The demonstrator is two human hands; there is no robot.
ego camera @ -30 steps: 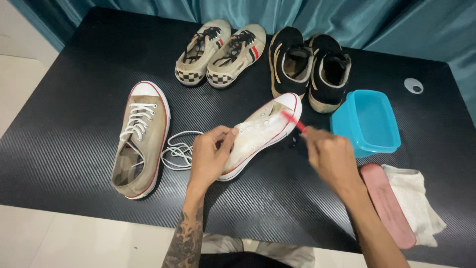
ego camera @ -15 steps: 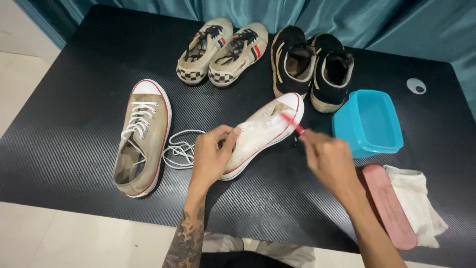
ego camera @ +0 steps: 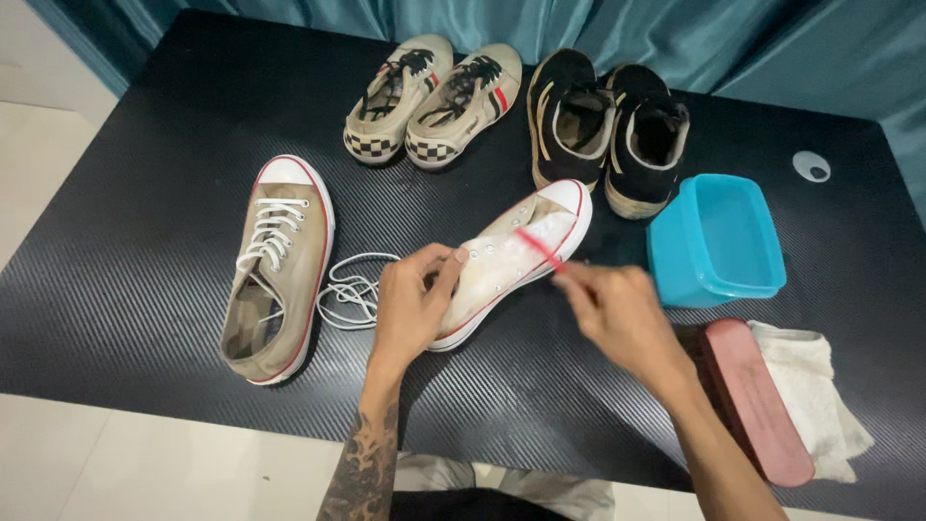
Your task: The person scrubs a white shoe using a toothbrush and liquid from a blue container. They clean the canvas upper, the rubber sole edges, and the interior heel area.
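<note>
Nearest, the left hand clamps the heel of a laceless sneaker lying mid-table; the right hand pinches a red toothbrush over its sudsy toe. The shoe looks light, soft canvas, probably slippery wet; the rubber sole edge gives surer hold. Beyond sits a blue tub.

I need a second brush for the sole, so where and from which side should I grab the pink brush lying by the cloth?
Grip the pink brush across its long flat back, near the middle, coming from above. It lies bristles-down and slanted on the table, one long edge against the white cloth, so pinching the two long sides probably works best; the right hand is nearest.
</note>
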